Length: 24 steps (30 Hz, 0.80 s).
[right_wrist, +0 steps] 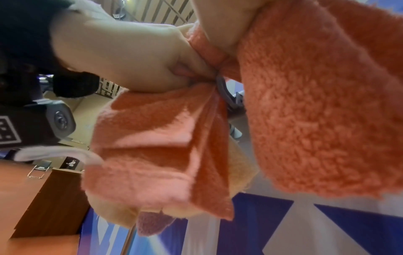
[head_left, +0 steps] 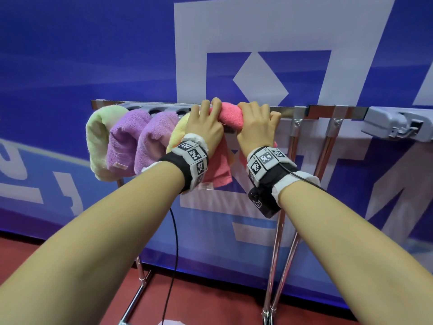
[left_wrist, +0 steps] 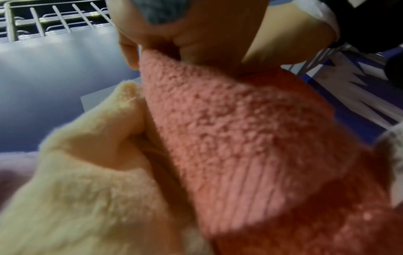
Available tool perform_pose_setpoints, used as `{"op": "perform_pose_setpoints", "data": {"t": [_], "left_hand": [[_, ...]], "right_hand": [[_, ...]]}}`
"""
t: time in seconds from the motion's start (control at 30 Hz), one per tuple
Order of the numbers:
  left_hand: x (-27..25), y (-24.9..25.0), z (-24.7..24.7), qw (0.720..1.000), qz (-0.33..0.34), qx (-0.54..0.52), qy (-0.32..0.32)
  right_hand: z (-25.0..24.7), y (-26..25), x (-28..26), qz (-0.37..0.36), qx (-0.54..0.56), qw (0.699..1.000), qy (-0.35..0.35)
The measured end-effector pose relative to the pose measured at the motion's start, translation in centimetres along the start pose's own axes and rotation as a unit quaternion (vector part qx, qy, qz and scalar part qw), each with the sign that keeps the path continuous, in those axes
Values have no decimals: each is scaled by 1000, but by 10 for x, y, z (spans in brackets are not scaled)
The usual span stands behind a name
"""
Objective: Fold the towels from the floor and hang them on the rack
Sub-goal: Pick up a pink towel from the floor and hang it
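L hand [head_left: 204,128] & R hand [head_left: 255,127], fingers curled over pink towel [head_left: 230,117] draped on rack bar [head_left: 288,113] beside yellow towel [head_left: 178,132], prob. seating fold so both sides hang even w/o slipping.

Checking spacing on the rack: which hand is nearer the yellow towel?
Left. The left hand grips the pink towel right beside the yellow towel, overlapping it. The right hand holds the pink towel's far side, apart from the yellow one.

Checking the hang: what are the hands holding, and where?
Both the left hand and right hand grip the pink towel at its fold over the rack.
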State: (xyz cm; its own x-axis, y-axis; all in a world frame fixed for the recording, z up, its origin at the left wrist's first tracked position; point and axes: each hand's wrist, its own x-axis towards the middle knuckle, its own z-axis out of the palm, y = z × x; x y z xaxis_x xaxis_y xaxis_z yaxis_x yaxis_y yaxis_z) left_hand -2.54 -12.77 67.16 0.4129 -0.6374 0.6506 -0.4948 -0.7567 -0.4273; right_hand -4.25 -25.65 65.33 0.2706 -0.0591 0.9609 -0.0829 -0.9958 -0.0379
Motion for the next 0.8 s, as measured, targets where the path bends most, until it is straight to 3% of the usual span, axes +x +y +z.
{"op": "perform_pose_setpoints", "data": {"t": [0.17,0.33,0.47,0.57,0.63,0.7,0.8], "left_hand": [[10,1,10,1000,-5,-1,-14],[-4,8,26,998,13,-48,-36],[-13,8,30,995,27,-95,23],[-21,8,23,985,8,-170,13],[-25,7,19,982,41,-184,-13],[-23,1,21,977,59,-203,4],[-23,3,11,966,9,-258,21]], "right_hand": [[9,-3,-5,-13,-53,997,-62],[19,-6,-27,-47,-113,991,-62],[15,-1,-34,-58,-105,991,-61],[19,0,-35,-51,-105,991,-67],[13,-2,-33,-31,-86,991,-97],[8,-4,-32,-19,-26,986,-162],[2,-5,-30,-5,13,990,-144]]}}
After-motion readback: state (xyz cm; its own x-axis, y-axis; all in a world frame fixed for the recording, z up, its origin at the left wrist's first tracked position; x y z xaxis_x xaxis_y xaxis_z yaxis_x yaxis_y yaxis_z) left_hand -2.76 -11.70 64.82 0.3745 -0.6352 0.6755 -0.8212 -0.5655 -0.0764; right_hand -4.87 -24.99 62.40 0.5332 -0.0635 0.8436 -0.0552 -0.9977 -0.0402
